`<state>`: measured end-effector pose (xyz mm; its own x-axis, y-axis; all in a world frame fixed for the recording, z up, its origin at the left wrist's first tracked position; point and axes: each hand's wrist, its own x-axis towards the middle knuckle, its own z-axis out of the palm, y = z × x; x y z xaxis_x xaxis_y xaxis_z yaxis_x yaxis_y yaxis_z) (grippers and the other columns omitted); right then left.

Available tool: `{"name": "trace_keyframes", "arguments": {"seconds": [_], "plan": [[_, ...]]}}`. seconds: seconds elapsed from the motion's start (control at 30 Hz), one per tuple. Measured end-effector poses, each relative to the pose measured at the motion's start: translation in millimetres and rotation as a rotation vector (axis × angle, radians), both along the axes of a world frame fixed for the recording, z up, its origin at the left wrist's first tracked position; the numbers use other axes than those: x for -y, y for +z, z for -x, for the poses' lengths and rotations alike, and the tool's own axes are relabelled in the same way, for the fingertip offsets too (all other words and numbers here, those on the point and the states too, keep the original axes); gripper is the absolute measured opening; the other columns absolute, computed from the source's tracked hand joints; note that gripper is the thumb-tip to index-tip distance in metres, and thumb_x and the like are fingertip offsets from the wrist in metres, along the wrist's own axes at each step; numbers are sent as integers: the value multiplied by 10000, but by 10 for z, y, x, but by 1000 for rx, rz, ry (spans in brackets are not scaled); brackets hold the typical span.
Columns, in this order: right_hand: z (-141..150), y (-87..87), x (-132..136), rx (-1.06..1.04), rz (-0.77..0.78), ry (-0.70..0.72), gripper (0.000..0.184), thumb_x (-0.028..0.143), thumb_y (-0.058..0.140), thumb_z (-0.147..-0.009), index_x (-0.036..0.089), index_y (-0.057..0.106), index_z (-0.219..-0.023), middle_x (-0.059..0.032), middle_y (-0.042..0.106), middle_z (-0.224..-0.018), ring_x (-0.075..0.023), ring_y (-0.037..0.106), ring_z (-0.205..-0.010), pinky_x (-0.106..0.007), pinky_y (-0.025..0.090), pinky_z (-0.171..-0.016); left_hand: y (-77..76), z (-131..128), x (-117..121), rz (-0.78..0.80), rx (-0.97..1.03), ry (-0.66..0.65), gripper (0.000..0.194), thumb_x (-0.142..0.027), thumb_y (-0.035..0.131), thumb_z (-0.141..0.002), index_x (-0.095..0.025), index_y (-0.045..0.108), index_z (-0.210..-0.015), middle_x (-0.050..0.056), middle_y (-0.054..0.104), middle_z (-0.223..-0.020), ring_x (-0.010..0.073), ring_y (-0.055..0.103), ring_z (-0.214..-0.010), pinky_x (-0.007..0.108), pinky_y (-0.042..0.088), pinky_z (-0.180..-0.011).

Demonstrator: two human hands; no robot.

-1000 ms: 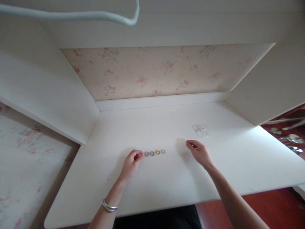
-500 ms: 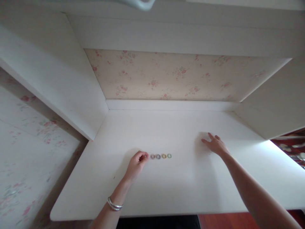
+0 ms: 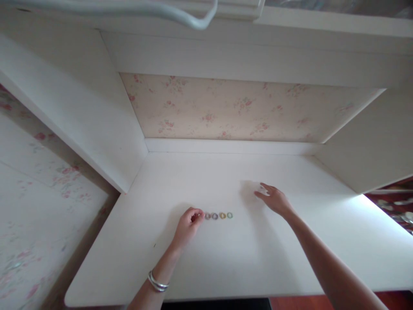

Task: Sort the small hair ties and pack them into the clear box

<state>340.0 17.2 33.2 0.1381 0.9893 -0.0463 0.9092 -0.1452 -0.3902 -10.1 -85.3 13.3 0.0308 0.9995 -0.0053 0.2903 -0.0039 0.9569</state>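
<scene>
Small coloured rings lie in a row on the white desk [image 3: 206, 262]: a pinkish ring [image 3: 208, 216], a purple-grey ring [image 3: 215, 216], a yellow ring [image 3: 222, 215] and a pale green ring [image 3: 229, 215]. At the left end of the row is my left hand [image 3: 188, 224], thumb and forefinger pinched together beside the pinkish ring. Whatever sits in that pinch, if anything, is too small to make out. My right hand [image 3: 274, 199] hovers over the desk, up and right of the green ring, its thumb and fingers apart with nothing visible between them.
White side panels [image 3: 97, 112] flank the desk, and a flowered wall [image 3: 209, 110] closes its back. A shelf [image 3: 226, 56] crosses above, with a pale curved bar [image 3: 167, 13] near the top. A tiny dark mark [image 3: 155, 245] shows left of my left forearm.
My right hand has moved left, closer to the rings. My left hand stays pinched at the row's left end. The view has tilted slightly upward.
</scene>
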Motion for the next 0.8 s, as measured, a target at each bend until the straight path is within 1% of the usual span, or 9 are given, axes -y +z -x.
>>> {"name": "trace_keyframes", "arguments": {"seconds": [0.07,0.17,0.27,0.3,0.37,0.43,0.5,0.67,0.8], "plan": [[309,58,54,-89,-34,60,589,564,553,-751,252,553,-1251,-75,608,-1184,-247,591,-1017,-351,455,-850,21,-31,-25,-52,-41,-8,231,-375,528,-840,-169,628,-870,14,542,-777,124,493,-663,243,415,-630],[769,129,163,-203,-52,151,559,548,550,-770,267,545,-1254,-64,573,-1243,-237,584,-1040,-343,459,-858,97,-83,-76,-143,-141,-34,252,-335,559,-823,-196,603,-1029,31,556,-895,126,516,-688,272,459,-690],[1157,172,297,-281,-53,245,546,546,545,-781,280,534,-1257,-42,557,-1263,-224,569,-1071,-330,461,-869,180,-139,-149,-225,-227,-52,460,-309,619,-781,-234,496,-1218,61,532,-1131,163,556,-882,326,473,-832],[1262,183,342,-302,-59,275,545,544,543,-784,281,529,-1262,-37,554,-1267,-219,563,-1082,-327,459,-877,196,-159,-179,-246,-252,-53,556,-311,647,-758,-241,444,-1271,71,499,-1214,186,545,-982,349,459,-888],[1432,204,423,-333,-63,311,544,538,540,-789,279,522,-1268,-32,552,-1268,-211,560,-1086,-323,455,-890,207,-199,-245,-279,-309,-50,744,-326,705,-701,-239,344,-1346,86,423,-1334,234,466,-1165,399,402,-991],[1550,230,486,-346,-60,317,538,525,541,-793,276,521,-1269,-30,543,-1279,-210,561,-1085,-323,455,-894,191,-237,-309,-300,-369,-43,871,-329,744,-650,-224,280,-1380,100,378,-1388,266,374,-1266,439,342,-1050],[1618,261,525,-338,-63,311,529,508,544,-795,276,522,-1270,-30,529,-1298,-212,557,-1093,-324,451,-902,166,-269,-361,-307,-413,-42,907,-306,753,-629,-206,264,-1386,110,385,-1388,272,351,-1285,450,328,-1063],[1630,317,555,-289,-56,309,533,479,565,-784,272,528,-1273,-35,515,-1317,-222,565,-1086,-336,436,-929,144,-308,-399,-328,-454,-42,801,-218,734,-617,-176,357,-1322,106,499,-1276,246,442,-1205,410,386,-1024],[1571,300,559,-327,-14,319,516,486,567,-781,278,552,-1253,-32,533,-1299,-227,572,-1078,-328,462,-892,161,-309,-381,-343,-441,-55,736,-263,744,-611,-200,417,-1267,90,545,-1231,248,496,-1153,417,421,-989]]}}
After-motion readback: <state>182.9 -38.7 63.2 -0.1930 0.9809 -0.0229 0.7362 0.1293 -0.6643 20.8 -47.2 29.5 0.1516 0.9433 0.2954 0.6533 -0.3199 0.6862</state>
